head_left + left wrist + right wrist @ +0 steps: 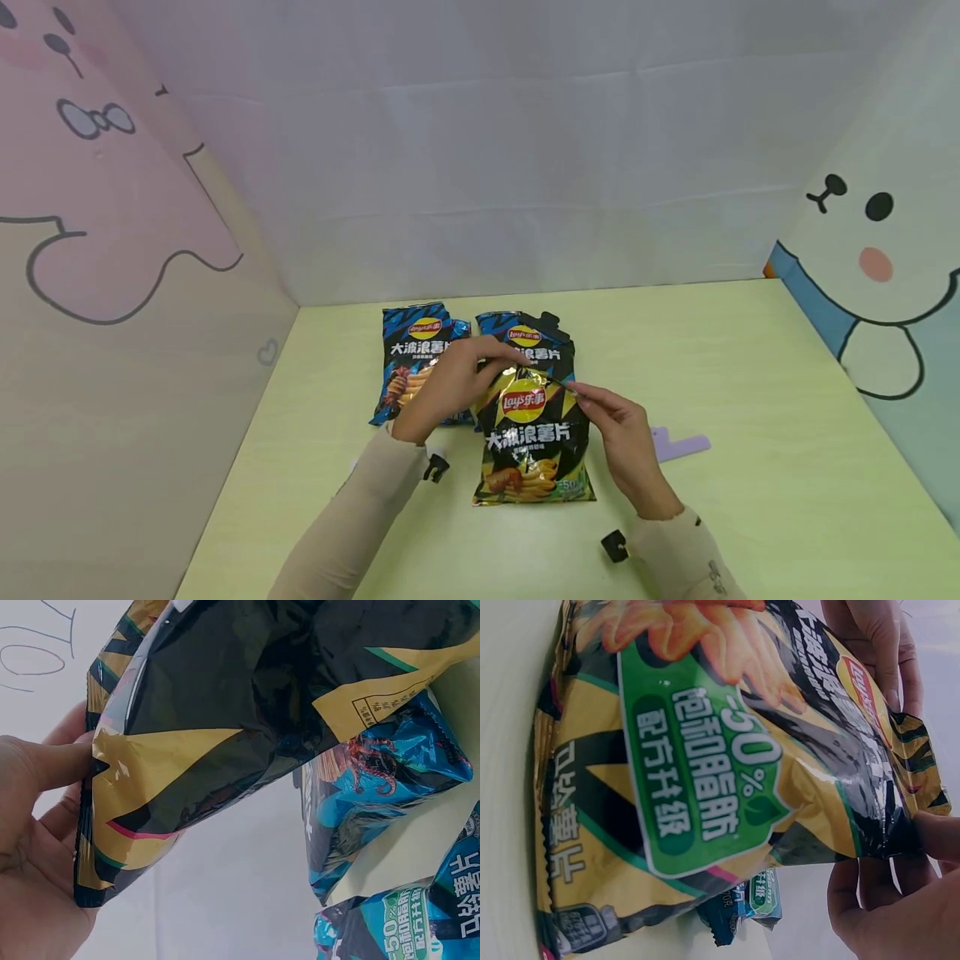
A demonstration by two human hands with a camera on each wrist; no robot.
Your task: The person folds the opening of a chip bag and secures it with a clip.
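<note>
Bag (534,454), puffed, black-and-yellow, is gleaming while the left hand (459,379) and right hand (628,446) are pinching its top edge.

A: Head view exposure?
B: Soft, fairly even. Desk (787,375) goes palest at bottom middle; backdrop (510,183) sits greyer.
A: Glare?
B: White streaks on the yellow-and-black chip bag (534,437), right wrist view too.
A: Wrist views otherwise?
B: Dimmer, muted. Right wrist: big print (705,765) reads crisp. Head: the bag's small print is too soft to read.
</note>
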